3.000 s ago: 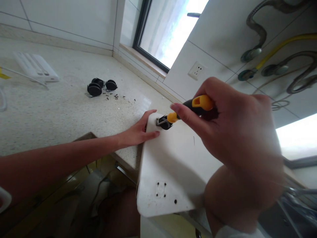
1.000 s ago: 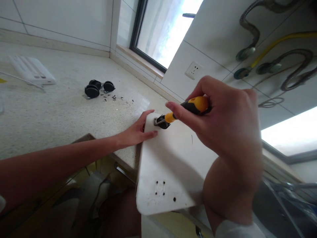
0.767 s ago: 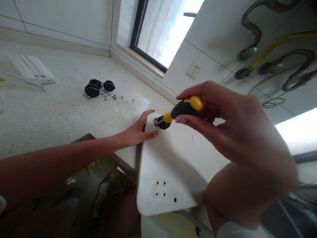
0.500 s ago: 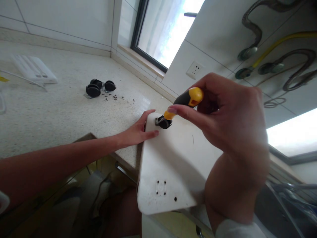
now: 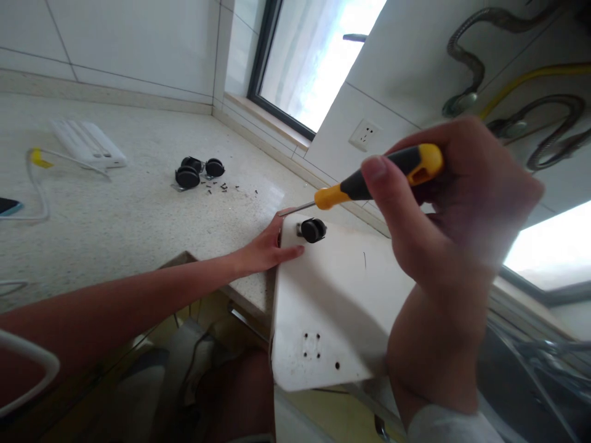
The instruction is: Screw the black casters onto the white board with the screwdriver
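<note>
In my right hand (image 5: 462, 191) is a yellow and black screwdriver (image 5: 357, 184), held by the handle with its shaft angled down to the left. Its tip is above the far left corner of a white panel (image 5: 332, 295), apart from the black caster wheel (image 5: 314, 230) fixed there by a metal plate. My left hand (image 5: 272, 246) rests on the panel's left edge beside that caster, thumb on top, fingers stretched out and partly hidden behind the edge. Near the panel's front corner, several screw holes (image 5: 311, 346) form a square.
Loose black casters (image 5: 188, 175) lie on the speckled counter (image 5: 138, 227), with several small screws (image 5: 224, 186) beside them. A white power bank (image 5: 90, 144) with a cable sits at the left. A wall socket (image 5: 364, 135) and hoses (image 5: 471, 55) are at the back right.
My right hand has lifted the screwdriver off the caster and swung it up and right, its shaft now flatter. My left hand stays on the panel. The view has shifted slightly left.
</note>
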Tool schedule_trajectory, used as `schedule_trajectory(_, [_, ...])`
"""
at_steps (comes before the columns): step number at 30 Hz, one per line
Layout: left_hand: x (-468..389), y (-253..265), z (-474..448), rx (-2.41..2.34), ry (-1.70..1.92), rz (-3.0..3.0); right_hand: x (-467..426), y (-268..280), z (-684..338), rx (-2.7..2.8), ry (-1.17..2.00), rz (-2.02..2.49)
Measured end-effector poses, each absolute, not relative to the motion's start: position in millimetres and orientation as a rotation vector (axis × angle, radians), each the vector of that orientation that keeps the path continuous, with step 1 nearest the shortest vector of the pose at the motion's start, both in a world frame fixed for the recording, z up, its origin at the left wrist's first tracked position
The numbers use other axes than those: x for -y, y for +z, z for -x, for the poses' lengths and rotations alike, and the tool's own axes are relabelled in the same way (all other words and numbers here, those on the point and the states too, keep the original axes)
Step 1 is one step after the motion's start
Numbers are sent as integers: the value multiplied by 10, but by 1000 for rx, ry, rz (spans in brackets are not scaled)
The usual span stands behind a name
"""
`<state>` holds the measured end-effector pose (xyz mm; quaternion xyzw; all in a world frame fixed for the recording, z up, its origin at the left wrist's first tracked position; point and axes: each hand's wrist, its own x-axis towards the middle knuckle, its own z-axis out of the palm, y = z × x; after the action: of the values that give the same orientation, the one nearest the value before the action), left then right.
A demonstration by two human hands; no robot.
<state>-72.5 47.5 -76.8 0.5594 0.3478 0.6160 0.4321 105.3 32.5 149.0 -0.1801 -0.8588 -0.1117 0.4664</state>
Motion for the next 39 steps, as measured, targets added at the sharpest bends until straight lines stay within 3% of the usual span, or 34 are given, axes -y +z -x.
schedule_trajectory(2, [-479, -763, 722, -881, 1535, -1387, -315, 1496, -1086, 2044, -250, 441])
schedule_trajectory(5, [-484, -767, 706, -901, 1485, -1329, -388, 1381, -1230, 1873, 51, 538])
schedule_trajectory(9, [-474, -769, 694, -990, 1493, -1326, -374, 931, -1656, 1691, 282, 719])
schedule_trajectory(16, [-357, -707, 753, -1045, 1472, -1388, 482, -242, -2536, 1407, 145, 1010])
schedule_trajectory(21, [-258, -637, 763, -1108, 1459, -1436, 977, -726, -2742, 1405, -14, 1183])
schedule_trajectory(39, [-503, -386, 881, -1283, 1554, -1219, 823, -790, -2298, 1883, -234, 1048])
